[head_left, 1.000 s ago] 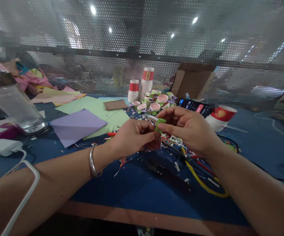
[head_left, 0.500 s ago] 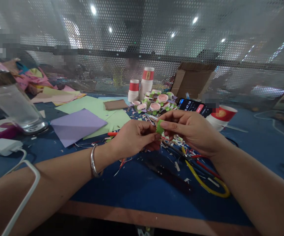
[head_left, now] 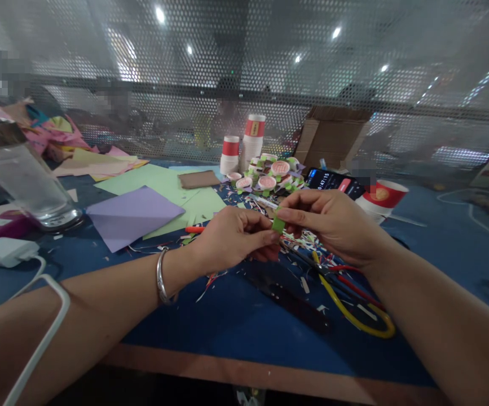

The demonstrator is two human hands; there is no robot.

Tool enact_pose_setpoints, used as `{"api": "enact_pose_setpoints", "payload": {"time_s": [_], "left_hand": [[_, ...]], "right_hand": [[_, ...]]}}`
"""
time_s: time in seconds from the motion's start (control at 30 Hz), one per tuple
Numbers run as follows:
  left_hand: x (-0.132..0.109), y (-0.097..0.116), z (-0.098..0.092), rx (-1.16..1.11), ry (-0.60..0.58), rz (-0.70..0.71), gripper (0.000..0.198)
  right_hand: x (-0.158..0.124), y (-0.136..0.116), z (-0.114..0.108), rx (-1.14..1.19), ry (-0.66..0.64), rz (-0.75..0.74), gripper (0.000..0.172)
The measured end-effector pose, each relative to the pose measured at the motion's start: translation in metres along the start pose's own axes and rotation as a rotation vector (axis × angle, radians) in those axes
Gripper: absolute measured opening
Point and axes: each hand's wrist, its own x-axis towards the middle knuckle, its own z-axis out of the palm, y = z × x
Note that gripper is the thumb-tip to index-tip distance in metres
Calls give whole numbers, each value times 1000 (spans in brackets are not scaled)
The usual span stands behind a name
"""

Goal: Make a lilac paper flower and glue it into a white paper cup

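A small green paper strip is pinched between both hands above the littered middle of the table. My left hand grips its lower end between thumb and fingers. At the upper end, my right hand holds it with thumb and forefinger. Paper scraps lie beneath and behind the hands. Scissors with yellow and red handles rest under my right wrist, and a dark, long-handled tool lies in front of the hands. Behind them is a heap of small cup-like paper pieces with green and purple tabs.
Purple paper and light green sheets lie left. A glass bottle leans beside a white adapter, whose cable crosses my left forearm. Stacked paper cups, a lit phone and a tilted cup stand behind.
The green strip has shifted slightly right and shows more of its face. My left hand has moved a little to the right; both hands keep their pinch.
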Motion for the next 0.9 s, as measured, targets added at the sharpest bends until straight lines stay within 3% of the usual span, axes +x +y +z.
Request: {"api": "enact_pose_setpoints", "payload": {"time_s": [0.33,0.7,0.9], "left_hand": [[-1,-2,1,-87,-65,25,14],[-5,2,1,-31,-97,66,22],[-2,1,-4,37,-170,-2,30]], "right_hand": [[0,-1,2,10,7,-39,31],[-1,-2,2,40,-4,-25,29],[1,-2,1,23,22,-27,32]]}}
